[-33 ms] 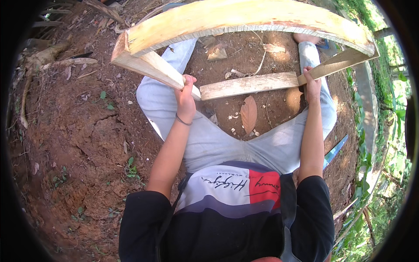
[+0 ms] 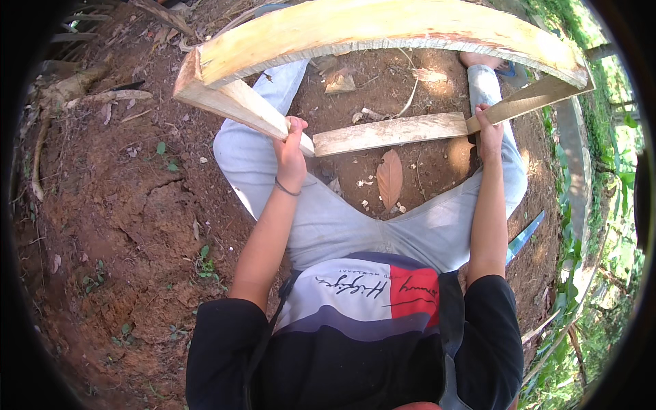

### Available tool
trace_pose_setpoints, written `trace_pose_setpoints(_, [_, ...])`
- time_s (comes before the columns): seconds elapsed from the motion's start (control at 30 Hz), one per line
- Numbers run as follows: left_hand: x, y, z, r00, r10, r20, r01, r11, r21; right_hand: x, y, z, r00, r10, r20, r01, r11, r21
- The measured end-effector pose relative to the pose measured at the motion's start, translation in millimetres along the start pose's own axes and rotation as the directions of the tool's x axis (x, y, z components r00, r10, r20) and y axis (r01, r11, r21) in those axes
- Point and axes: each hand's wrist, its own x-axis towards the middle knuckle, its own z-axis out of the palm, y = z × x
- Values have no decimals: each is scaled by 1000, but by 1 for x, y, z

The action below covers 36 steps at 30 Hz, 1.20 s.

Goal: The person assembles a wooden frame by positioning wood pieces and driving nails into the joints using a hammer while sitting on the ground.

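Between my legs stands a wooden frame of pale, rough planks. Its widest plank (image 2: pixel 389 27) is uppermost and looks bowed near the rim of the picture. Two side planks slope down from its ends, and a shorter crosspiece (image 2: pixel 393 134) lies between their lower ends. My left hand (image 2: pixel 292 154) is closed around the low end of the left side plank (image 2: pixel 246 109), close to the crosspiece. The right side plank (image 2: pixel 526 101) is gripped near its lower end by my right hand (image 2: pixel 489 137). Whether the crosspiece is fastened to the left plank, I cannot tell.
My bent legs (image 2: pixel 328 212) flank the frame on brown soil. A dry brown leaf (image 2: pixel 389 180) and wood chips (image 2: pixel 340 84) lie between them. Beside my right thigh is a blue blade-like strip (image 2: pixel 525 238). Roots (image 2: pixel 68 89) are at far left, green plants (image 2: pixel 567 273) at right.
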Motion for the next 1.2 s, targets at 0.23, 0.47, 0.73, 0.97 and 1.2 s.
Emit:
trace_pose_setpoints(0.23, [2, -3, 0, 1000, -1, -15, 1, 1000, 0, 1, 1, -2, 1000, -11, 4, 11, 999, -32])
trace_pose_setpoints(0.47, [2, -2, 0, 1000, 6, -23, -5, 1000, 18, 1, 5, -1, 1000, -4, -10, 4, 1000, 2])
trace_pose_setpoints(0.73, [1, 1, 3, 999, -10, -38, 9, 1000, -24, -4, 1, -3, 1000, -4, -5, 4, 996, -85])
trace_pose_setpoints(0.97, [3, 0, 4, 998, -16, -55, 16, 1000, -3, -4, 1, -3, 1000, 4, 4, -3, 997, -83])
trace_pose_setpoints(1.2, [5, -1, 6, 997, -21, -75, 20, 1000, -8, -3, 4, -4, 1000, -29, -5, 29, 996, -89])
